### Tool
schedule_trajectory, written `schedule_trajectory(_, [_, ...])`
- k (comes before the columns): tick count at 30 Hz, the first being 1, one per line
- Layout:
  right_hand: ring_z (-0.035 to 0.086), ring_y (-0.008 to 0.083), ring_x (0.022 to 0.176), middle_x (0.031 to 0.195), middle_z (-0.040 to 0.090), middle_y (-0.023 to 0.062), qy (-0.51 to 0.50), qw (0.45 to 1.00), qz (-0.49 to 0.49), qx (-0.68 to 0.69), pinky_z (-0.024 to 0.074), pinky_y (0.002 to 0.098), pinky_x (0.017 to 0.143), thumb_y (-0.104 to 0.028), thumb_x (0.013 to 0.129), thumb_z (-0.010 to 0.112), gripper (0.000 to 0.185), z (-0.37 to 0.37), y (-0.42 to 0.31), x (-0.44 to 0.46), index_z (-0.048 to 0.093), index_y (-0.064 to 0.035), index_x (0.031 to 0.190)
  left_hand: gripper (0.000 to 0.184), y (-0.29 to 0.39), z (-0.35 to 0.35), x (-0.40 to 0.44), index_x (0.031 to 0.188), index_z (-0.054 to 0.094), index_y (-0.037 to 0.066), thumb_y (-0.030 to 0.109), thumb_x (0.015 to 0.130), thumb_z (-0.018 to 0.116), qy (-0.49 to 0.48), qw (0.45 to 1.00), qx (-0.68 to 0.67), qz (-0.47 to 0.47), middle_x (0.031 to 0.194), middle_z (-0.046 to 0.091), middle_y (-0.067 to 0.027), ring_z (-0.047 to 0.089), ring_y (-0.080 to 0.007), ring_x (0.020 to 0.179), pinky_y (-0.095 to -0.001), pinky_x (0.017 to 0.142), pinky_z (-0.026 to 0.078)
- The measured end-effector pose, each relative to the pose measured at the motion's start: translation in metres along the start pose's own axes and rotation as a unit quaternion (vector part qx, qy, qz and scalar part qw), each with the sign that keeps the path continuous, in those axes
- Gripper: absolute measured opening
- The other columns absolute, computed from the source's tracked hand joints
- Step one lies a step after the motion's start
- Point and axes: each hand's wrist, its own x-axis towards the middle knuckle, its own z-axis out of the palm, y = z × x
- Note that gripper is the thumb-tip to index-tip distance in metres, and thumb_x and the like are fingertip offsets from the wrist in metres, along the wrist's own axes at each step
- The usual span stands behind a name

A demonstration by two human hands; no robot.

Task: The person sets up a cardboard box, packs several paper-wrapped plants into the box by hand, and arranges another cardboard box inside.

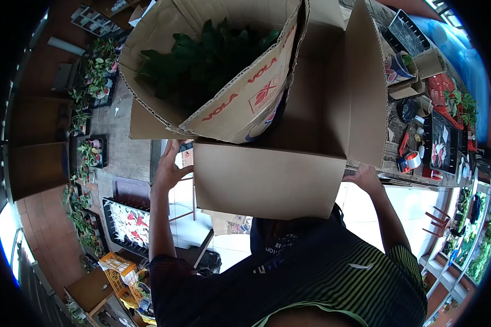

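Observation:
A large brown cardboard box [270, 177] stands open in front of me, its near flap folded outward and down. Inside its left part leans a smaller carton [237, 111] printed with red "VOLA" lettering, its top edge rising past the big box. Dark green leafy plants [202, 62] fill that carton; their pots are hidden. My left hand [172, 166] grips the big box at its near left corner, thumb apart and fingertips partly hidden. My right hand [366, 179] holds the near right corner, its fingers partly behind the cardboard.
On the right, the wooden table bears a roll of tape [412, 160], a red basket [442, 95] and a black crate [441, 141]. Potted plants [95, 76] line the left side. A black crate with red and white contents [128, 223] and a yellow crate [123, 275] stand lower left.

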Motion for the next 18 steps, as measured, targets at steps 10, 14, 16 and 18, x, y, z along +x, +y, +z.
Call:
schedule_trajectory(10, [0.058, 0.0338, 0.100, 0.107, 0.060, 0.0189, 0.192, 0.963, -0.133, 0.132, 0.0465, 0.0417, 0.088, -0.017, 0.076, 0.073, 0.039, 0.042, 0.033, 0.011, 0.059, 0.0024, 0.108, 0.068, -0.016, 0.049, 0.007, 0.149, 0.016, 0.010, 0.023, 0.094, 0.054, 0.114, 0.865, -0.462, -0.161, 0.145, 0.034, -0.0152, 0.038, -0.0260, 0.131, -0.0372, 0.105, 0.037])
schedule_trajectory(14, [0.051, 0.0244, 0.112, 0.126, 0.049, 0.0138, 0.275, 0.896, -0.152, 0.314, 0.0401, 0.0383, 0.095, -0.019, 0.078, 0.073, 0.060, 0.069, 0.043, 0.031, 0.044, 0.0003, 0.127, 0.074, 0.002, 0.071, 0.012, 0.147, 0.011, 0.012, 0.014, 0.091, 0.058, 0.241, 0.900, -0.362, -0.038, 0.145, 0.031, -0.0175, 0.036, -0.0260, 0.132, -0.0378, 0.108, 0.033])
schedule_trajectory(16, [0.050, 0.0381, 0.117, 0.130, 0.049, 0.0181, 0.387, 0.785, -0.236, 0.422, 0.0408, 0.0447, 0.096, -0.038, 0.077, 0.074, 0.065, 0.042, 0.012, 0.020, 0.050, 0.0001, 0.124, 0.072, 0.024, 0.066, 0.015, 0.145, 0.012, 0.013, 0.037, 0.093, 0.055, 0.288, 0.922, -0.256, 0.031, 0.150, 0.022, -0.0165, 0.030, -0.0324, 0.137, -0.0453, 0.111, 0.029])
schedule_trajectory(18, [0.046, 0.0376, 0.121, 0.133, 0.044, 0.0199, 0.442, 0.799, -0.266, 0.308, 0.0403, 0.0457, 0.096, -0.051, 0.075, 0.071, 0.076, 0.017, 0.006, 0.010, 0.046, -0.0010, 0.127, 0.069, 0.053, 0.058, 0.023, 0.144, 0.013, 0.012, 0.045, 0.094, 0.049, 0.322, 0.878, -0.350, 0.059, 0.149, 0.023, -0.0159, 0.029, -0.0325, 0.137, -0.0476, 0.111, 0.027])
